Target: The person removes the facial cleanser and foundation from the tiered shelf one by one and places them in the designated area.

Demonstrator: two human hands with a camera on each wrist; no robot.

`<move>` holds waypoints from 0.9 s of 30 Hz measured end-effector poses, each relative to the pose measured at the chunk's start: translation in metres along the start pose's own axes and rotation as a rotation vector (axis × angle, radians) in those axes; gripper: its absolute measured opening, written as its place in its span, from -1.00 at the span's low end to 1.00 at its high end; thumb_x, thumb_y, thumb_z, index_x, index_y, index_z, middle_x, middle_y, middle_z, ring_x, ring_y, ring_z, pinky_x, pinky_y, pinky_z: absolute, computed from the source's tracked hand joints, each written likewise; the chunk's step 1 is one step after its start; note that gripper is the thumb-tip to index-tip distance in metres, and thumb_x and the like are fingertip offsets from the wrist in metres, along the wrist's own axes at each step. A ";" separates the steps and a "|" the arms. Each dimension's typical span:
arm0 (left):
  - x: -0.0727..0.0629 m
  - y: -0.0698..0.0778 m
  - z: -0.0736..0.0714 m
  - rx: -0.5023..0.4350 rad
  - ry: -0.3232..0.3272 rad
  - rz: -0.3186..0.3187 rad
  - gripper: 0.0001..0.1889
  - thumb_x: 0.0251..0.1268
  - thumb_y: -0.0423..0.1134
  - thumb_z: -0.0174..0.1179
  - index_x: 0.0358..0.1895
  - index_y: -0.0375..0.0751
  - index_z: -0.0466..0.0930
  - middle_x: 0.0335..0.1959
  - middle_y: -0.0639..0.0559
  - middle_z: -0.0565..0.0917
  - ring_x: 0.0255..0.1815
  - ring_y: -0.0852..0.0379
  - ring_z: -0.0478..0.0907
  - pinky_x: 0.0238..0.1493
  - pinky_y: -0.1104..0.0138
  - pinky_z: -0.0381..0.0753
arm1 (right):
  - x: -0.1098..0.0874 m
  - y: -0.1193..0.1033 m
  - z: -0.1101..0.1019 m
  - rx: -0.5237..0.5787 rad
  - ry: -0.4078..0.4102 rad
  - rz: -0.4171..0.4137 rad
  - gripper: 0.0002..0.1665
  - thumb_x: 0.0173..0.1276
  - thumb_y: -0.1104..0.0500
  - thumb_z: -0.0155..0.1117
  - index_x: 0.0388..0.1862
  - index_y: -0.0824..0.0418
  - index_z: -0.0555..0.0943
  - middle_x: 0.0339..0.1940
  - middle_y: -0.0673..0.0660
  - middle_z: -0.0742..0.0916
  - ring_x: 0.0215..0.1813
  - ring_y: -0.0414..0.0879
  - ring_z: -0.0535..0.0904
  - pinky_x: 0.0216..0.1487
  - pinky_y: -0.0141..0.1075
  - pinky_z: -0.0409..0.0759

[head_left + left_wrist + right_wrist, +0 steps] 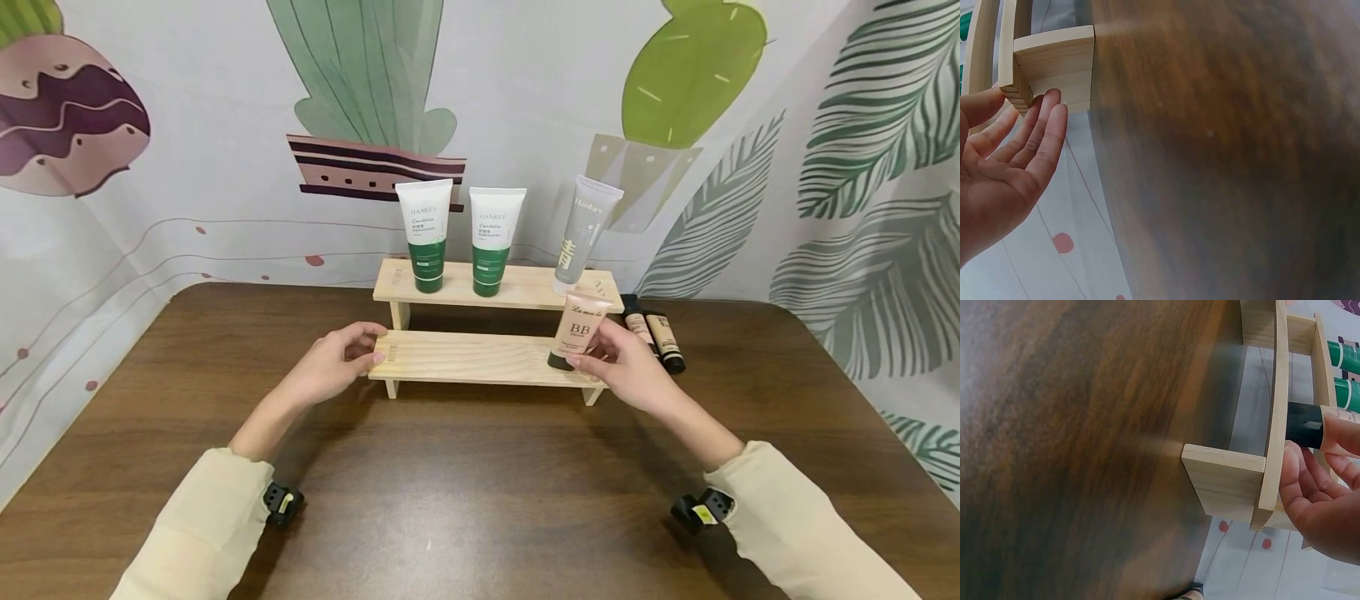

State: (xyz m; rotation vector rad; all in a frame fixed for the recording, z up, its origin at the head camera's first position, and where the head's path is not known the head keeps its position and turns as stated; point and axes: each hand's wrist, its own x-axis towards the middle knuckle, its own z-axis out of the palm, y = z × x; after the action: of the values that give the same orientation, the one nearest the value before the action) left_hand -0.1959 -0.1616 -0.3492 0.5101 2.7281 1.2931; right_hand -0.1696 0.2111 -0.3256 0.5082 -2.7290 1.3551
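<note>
A two-tier wooden rack (465,358) stands on the table. At the left end of its lower board, my left hand (339,360) pinches the board between thumb and forefinger; in the left wrist view the other fingers (1054,128) extend beneath it. My right hand (633,367) holds a pink BB cream tube (581,327) between thumb and fingers near the right end of that board. The tube is upright, slightly tilted, its black cap (1305,425) down at the board. On the upper board stand two white-and-green tubes (426,237) (495,242) and a grey tube (587,233), leaning right.
Two more tubes with black caps, one beige (664,340) and one darker (636,321), lie on the table (450,492) behind my right hand, beside the rack. A printed cloth (225,142) with cacti and leaves hangs behind the table's far edge.
</note>
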 end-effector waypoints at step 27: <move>-0.001 0.001 -0.001 -0.007 -0.002 0.006 -0.68 0.25 -0.37 0.12 0.06 -0.34 0.43 -0.21 -0.19 0.58 -0.25 0.02 0.52 -0.28 0.27 0.46 | -0.017 0.006 -0.020 -0.026 -0.025 -0.027 -0.72 0.13 0.39 0.29 -0.15 0.40 0.51 -0.26 0.21 0.64 -0.26 -0.13 0.55 -0.28 -0.37 0.51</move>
State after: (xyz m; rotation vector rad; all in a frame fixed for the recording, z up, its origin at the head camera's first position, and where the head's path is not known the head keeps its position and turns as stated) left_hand -0.1944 -0.1616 -0.3479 0.5194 2.7218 1.3019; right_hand -0.1576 0.2346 -0.3213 0.5621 -2.7452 1.3144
